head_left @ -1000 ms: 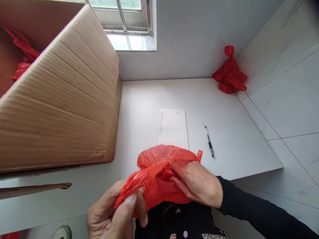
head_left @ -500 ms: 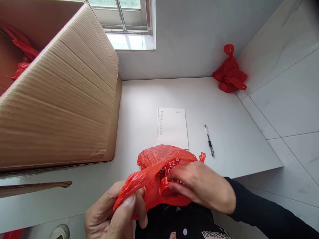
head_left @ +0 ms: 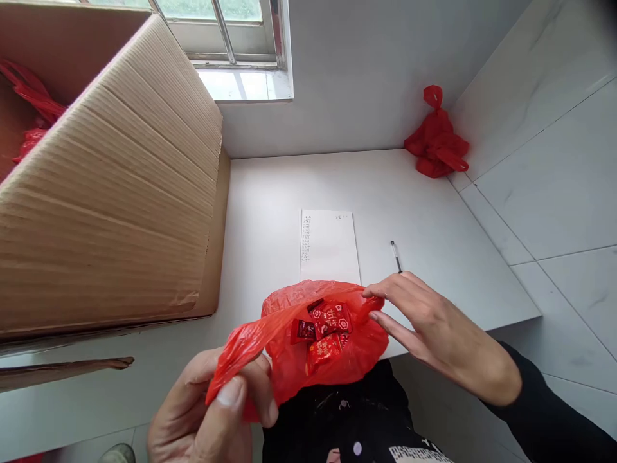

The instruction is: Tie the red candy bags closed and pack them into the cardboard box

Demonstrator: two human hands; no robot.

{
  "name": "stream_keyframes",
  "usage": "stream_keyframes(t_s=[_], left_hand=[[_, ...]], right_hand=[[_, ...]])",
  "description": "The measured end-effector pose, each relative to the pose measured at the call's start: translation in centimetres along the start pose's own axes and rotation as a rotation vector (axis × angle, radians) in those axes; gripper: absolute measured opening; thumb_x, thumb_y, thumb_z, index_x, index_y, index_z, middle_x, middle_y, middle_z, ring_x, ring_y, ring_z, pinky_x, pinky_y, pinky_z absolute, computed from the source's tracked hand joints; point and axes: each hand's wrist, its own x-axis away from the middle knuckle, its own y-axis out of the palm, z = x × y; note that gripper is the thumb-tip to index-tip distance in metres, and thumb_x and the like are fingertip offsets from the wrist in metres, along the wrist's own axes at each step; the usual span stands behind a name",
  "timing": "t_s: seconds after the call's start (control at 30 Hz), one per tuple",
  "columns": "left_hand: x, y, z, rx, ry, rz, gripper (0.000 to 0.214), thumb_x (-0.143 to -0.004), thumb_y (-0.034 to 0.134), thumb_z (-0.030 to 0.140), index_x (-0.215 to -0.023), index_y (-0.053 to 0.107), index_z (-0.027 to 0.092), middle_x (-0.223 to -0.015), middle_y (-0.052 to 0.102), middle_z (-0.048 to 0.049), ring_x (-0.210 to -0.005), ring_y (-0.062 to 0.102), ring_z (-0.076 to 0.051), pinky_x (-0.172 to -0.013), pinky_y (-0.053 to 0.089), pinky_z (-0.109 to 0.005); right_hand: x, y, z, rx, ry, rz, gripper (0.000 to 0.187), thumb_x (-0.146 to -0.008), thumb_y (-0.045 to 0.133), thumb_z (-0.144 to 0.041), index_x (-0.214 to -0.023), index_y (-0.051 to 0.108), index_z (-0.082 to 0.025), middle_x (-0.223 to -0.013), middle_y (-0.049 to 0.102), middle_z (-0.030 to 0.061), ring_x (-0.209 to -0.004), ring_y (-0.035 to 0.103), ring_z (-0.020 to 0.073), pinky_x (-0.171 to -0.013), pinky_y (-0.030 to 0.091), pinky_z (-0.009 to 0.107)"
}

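A thin red plastic bag point(head_left: 289, 373) hangs with its mouth spread, just in front of my body. Inside it lie several small red wrapped packets point(head_left: 332, 318) with pale printed characters. My left hand point(head_left: 216, 399) is closed, pinching the bag's left handle between thumb and fingers. At the bag's right rim is my right hand point(head_left: 419, 315), its thumb and fingers on either side of the gathered plastic. No packet shows in my right hand.
A large cardboard box point(head_left: 125, 212) stands at the left, with red plastic bags point(head_left: 36, 103) inside. On the white table point(head_left: 270, 193) lie a sheet of handwritten paper point(head_left: 330, 244) and a pen point(head_left: 396, 255), partly hidden by my right hand. A knotted red bag point(head_left: 436, 145) sits in the far right corner.
My right hand has come out of the bag and moved right to its rim, uncovering the packets. My left hand keeps its pinch and has shifted slightly left.
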Motion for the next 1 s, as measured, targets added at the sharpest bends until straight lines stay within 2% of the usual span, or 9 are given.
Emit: stream_keyframes(t_s=[0.13,0.23,0.33,0.4,0.47,0.6,0.73,0.87,1.0], left_hand=[[0.1,0.0,-0.4,-0.031,0.095,0.163,0.016,-0.091,0.062,0.027,-0.087,0.077,0.025,-0.083,0.065,-0.0036,-0.081,0.061,-0.018,-0.069,0.058,-0.027],[0.1,0.7,-0.1,-0.142,0.189,0.181,0.024,-0.092,0.062,0.036,-0.079,0.078,0.025,-0.117,0.065,-0.0053,-0.115,0.057,-0.027,-0.095,0.056,-0.042],[-0.4,1.8,0.5,-0.116,0.188,0.076,0.029,-0.101,0.045,0.037,-0.092,0.070,0.027,-0.103,0.071,-0.0036,-0.112,0.062,-0.028,-0.107,0.046,-0.058],[-1.0,2.6,1.0,-0.103,0.150,0.027,0.026,-0.105,0.036,0.035,-0.094,0.058,0.027,-0.071,0.061,0.0029,-0.078,0.064,-0.018,-0.104,0.050,-0.052],[-1.7,3.2,1.5,-0.201,0.075,-0.034,0.019,-0.105,0.041,0.037,-0.092,0.051,0.026,-0.067,0.050,0.0054,-0.062,0.054,-0.012,-0.086,0.057,-0.035],[-3.2,4.1,2.1,-0.494,0.015,-0.325,0.033,-0.092,0.065,0.034,-0.118,0.046,0.029,-0.095,0.060,0.0002,-0.078,0.060,-0.014,-0.067,0.054,-0.024],[-4.7,4.3,2.0,-0.374,0.012,-0.578,0.009,-0.101,0.047,0.034,-0.098,0.051,0.025,-0.089,0.059,0.0001,-0.076,0.057,-0.013,-0.069,0.050,-0.026],[-5.7,4.3,2.3,-0.187,-0.187,-0.458,0.032,-0.102,0.045,0.045,-0.080,0.048,0.022,-0.073,0.045,0.0024,-0.063,0.043,-0.011,-0.061,0.044,-0.023],[-5.8,4.5,2.6,-0.100,-0.441,-0.275,0.032,-0.094,0.057,0.055,-0.088,0.054,0.023,-0.072,0.043,0.0032,-0.060,0.038,-0.010,-0.054,0.038,-0.021]], right_hand=[[-0.5,-1.7,-1.6,-0.184,-0.092,0.157,0.018,-0.098,0.055,-0.008,-0.109,0.062,-0.021,-0.098,0.065,0.0027,-0.090,0.060,0.0153,-0.078,0.050,0.030],[-0.7,-3.1,-2.6,-0.293,-0.151,0.209,0.018,-0.097,0.059,-0.009,-0.108,0.066,-0.022,-0.097,0.063,0.0020,-0.084,0.060,0.0114,-0.072,0.051,0.025],[-1.1,-3.8,-3.3,-0.337,-0.197,0.237,0.019,-0.097,0.061,-0.011,-0.110,0.069,-0.023,-0.097,0.060,0.0025,-0.080,0.059,0.0102,-0.067,0.052,0.023],[-1.5,-3.9,-3.7,-0.349,-0.219,0.267,0.019,-0.096,0.062,-0.012,-0.109,0.069,-0.023,-0.095,0.061,0.0022,-0.079,0.059,0.0100,-0.066,0.052,0.023],[-2.1,-4.0,-4.3,-0.378,-0.231,0.302,0.017,-0.095,0.065,-0.013,-0.108,0.068,-0.022,-0.093,0.063,0.0009,-0.078,0.059,0.0097,-0.067,0.052,0.023],[-3.7,-4.2,-5.9,-0.501,-0.224,0.323,0.014,-0.090,0.072,-0.014,-0.101,0.064,-0.020,-0.090,0.067,-0.0029,-0.075,0.058,0.0081,-0.072,0.052,0.022],[-5.3,-4.2,-6.6,-0.562,-0.347,0.227,0.018,-0.092,0.070,-0.018,-0.110,0.066,-0.017,-0.101,0.071,-0.0008,-0.093,0.063,0.0102,-0.087,0.051,0.022],[-6.5,-3.8,-5.4,-0.499,-0.295,0.171,0.038,-0.098,0.062,-0.020,-0.135,0.057,-0.017,-0.128,0.067,0.0024,-0.119,0.057,0.0131,-0.104,0.045,0.026],[-7.1,-3.1,-4.4,-0.602,-0.155,0.130,0.013,-0.097,0.060,-0.017,-0.106,0.068,-0.023,-0.097,0.070,-0.0037,-0.092,0.062,0.0101,-0.084,0.050,0.024]])
